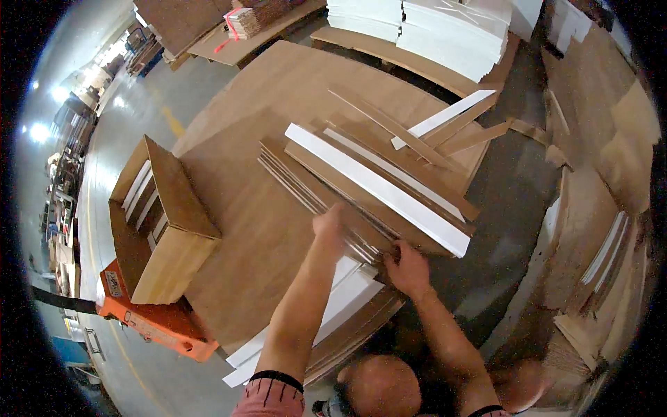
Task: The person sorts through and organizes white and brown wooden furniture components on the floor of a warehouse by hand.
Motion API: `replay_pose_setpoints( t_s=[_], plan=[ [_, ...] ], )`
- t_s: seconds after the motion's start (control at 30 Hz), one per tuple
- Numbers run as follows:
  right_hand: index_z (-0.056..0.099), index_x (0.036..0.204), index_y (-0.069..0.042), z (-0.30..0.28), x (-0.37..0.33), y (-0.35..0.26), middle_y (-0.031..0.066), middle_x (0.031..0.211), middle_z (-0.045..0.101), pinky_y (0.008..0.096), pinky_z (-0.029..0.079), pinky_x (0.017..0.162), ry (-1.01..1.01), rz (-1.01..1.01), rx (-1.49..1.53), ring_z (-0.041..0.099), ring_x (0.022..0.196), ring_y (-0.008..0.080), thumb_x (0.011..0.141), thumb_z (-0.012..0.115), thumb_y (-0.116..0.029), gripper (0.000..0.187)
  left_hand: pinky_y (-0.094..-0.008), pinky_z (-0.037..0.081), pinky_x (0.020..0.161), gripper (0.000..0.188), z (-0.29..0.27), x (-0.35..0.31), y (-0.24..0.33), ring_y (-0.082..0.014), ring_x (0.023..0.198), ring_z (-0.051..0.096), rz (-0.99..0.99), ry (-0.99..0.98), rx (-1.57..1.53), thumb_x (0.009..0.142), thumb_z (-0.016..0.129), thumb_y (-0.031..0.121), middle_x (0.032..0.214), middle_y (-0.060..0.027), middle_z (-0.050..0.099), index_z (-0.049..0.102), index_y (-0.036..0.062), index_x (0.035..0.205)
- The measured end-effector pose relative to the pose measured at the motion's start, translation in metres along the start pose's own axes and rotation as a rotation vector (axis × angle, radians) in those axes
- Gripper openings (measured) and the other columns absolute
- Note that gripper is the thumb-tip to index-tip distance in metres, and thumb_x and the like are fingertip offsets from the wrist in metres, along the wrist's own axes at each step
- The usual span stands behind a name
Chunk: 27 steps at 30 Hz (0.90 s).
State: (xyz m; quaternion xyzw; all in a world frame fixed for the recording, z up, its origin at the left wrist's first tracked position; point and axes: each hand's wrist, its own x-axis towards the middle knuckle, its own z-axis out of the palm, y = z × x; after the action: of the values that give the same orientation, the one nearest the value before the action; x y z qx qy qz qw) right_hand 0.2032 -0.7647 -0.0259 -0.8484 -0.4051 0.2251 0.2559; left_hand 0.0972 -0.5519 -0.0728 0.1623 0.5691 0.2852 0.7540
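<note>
A bundle of long, narrow brown cardboard strips [295, 177] lies slantwise across the big brown sheet. My left hand [332, 228] is closed on the bundle's near-left side, partway along it. At the bundle's near end my right hand [408, 267] grips with thumb and fingers; its fingertips are partly hidden. Just right of the bundle, a white strip [379, 187] runs beside it on top of more brown strips. Below my left forearm, white strips [257, 347] stick out over the sheet's near edge.
The brown cardboard sheet [229, 167] forms the work surface. At left, an open cardboard box [177, 260] holds white strips, beside an orange pallet jack [163, 333]. Loose strips [451, 115] overhang the far right corner. White stacked sheets [445, 35] stand behind; cardboard scraps [590, 201] pile up at right.
</note>
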Motion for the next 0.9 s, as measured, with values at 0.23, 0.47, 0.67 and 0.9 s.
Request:
replay_pose_setpoints(
  t_s=[0.23, 0.47, 0.67, 0.9],
  plan=[
    [0.062, 0.113, -0.003, -0.012, 0.004, 0.009, 0.0205, 0.106, 0.068, 0.0436, 0.051, 0.084, -0.033, -0.064, 0.125, 0.065, 0.097, 0.037, 0.088, 0.065, -0.031, 0.038, -0.0407, 0.053, 0.068, 0.043, 0.022, -0.036, 0.008, -0.0245, 0.082, 0.064, 0.117, 0.103, 0.168, 0.082, 0.072, 0.022, 0.097, -0.0127, 0.064, 0.059, -0.0033, 0.114],
    [0.062, 0.117, 0.001, -0.026, 0.0, -0.014, 0.0191, 0.111, 0.067, 0.0402, 0.048, 0.093, 0.106, -0.138, 0.346, 0.063, 0.107, 0.0367, 0.091, 0.063, -0.033, 0.043, -0.0472, 0.055, 0.077, 0.033, -0.008, -0.06, 0.027, -0.0278, 0.086, 0.063, -0.028, -0.12, -0.026, 0.091, 0.061, 0.033, 0.096, -0.0091, 0.062, 0.059, 0.0056, 0.109],
    [0.06, 0.125, 0.0, -0.018, 0.018, -0.009, 0.0189, 0.118, 0.065, 0.0378, 0.048, 0.091, -0.155, 0.028, 0.426, 0.063, 0.105, 0.0329, 0.093, 0.06, -0.029, 0.044, -0.0499, 0.048, 0.094, 0.038, -0.01, -0.077, 0.023, -0.0295, 0.107, 0.058, -0.021, -0.225, -0.118, 0.093, 0.058, 0.034, 0.114, -0.0091, 0.061, 0.057, 0.0085, 0.12],
    [0.063, 0.126, -0.004, 0.009, 0.047, 0.025, 0.0075, 0.111, 0.066, 0.0308, 0.048, 0.086, -0.413, 0.321, 0.799, 0.06, 0.099, 0.0179, 0.093, 0.056, -0.011, 0.034, -0.05, 0.04, 0.104, 0.045, -0.002, -0.098, 0.033, -0.0297, 0.118, 0.052, 0.052, -0.317, -0.176, 0.094, 0.051, 0.04, 0.125, -0.0086, 0.059, 0.055, 0.0102, 0.127]
  ],
)
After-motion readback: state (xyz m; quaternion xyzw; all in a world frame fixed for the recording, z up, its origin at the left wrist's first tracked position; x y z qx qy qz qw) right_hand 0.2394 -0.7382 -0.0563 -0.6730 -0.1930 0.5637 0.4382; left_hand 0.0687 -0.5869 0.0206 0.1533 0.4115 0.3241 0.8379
